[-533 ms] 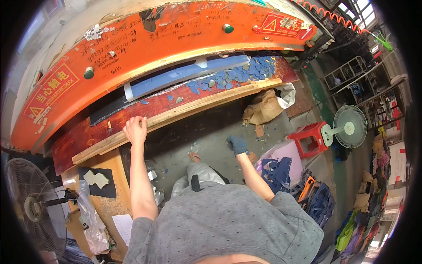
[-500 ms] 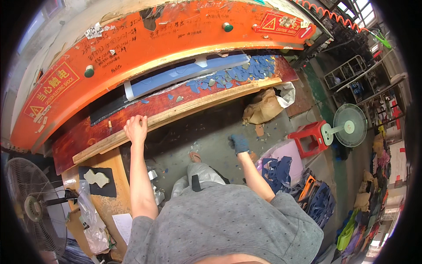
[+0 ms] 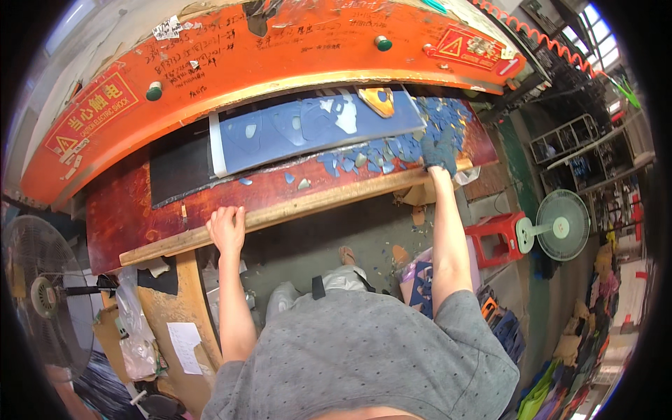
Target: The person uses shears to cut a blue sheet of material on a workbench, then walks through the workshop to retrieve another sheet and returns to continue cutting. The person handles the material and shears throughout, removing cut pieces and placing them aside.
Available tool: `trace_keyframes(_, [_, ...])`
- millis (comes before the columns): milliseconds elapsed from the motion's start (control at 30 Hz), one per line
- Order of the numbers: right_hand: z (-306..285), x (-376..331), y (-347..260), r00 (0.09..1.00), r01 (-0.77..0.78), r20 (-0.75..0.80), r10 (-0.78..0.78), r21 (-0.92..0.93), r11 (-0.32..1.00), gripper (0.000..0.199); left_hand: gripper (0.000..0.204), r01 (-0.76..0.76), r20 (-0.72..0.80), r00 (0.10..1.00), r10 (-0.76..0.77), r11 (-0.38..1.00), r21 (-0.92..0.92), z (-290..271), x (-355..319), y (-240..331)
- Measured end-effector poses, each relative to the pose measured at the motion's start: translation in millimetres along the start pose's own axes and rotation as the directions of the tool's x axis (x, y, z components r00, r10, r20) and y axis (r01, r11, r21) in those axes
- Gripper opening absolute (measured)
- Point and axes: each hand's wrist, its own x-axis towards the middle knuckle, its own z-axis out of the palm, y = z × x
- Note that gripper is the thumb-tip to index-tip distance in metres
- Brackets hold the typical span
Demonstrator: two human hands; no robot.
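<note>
My bare left hand (image 3: 227,227) rests on the wooden rail (image 3: 301,208) at the front of a dark red table, fingers loosely bent over it and holding nothing. My right hand (image 3: 439,150), in a dark blue-grey glove, lies with fingers spread over a heap of small blue scraps (image 3: 371,155) at the table's right part. Whether it holds any scraps cannot be made out. Beside it, a blue sheet (image 3: 273,140) with cut outlines and pale gaps lies on a white board. An orange-yellow ring-shaped piece, like a cutting die (image 3: 378,102), sits on the sheet's far right part.
Above the table's far side hangs an orange machine beam (image 3: 280,63) with green buttons (image 3: 383,43). On the right are a red stool (image 3: 493,238) and a white fan (image 3: 561,227). Another fan (image 3: 45,297) stands left, by a wooden side table (image 3: 189,294) with paper and plastic bags.
My right hand has risen from above the floor to the blue scraps. More of the blue sheet shows, and the orange-yellow die is now visible on it. My left hand stays at the rail.
</note>
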Motion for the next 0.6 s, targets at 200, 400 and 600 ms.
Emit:
trace_keyframes(200, [60,60,-24,0.779,-0.006,0.615,0.124,-0.19,0.982,0.057,0.017,0.135,-0.233,0.964,-0.126,0.991,0.022,17,-47,62])
trace_keyframes(400, [77,50,-59,0.459,0.537,0.835,-0.305,0.013,0.844,0.046,0.01,0.151,-0.361,0.928,-0.095,0.98,0.13,24,-87,93])
trace_keyframes(600, [50,45,-68,0.788,0.295,0.524,-0.324,0.141,0.945,0.085,0.014,0.147,-0.321,0.941,-0.107,0.984,0.103,14,-123,92])
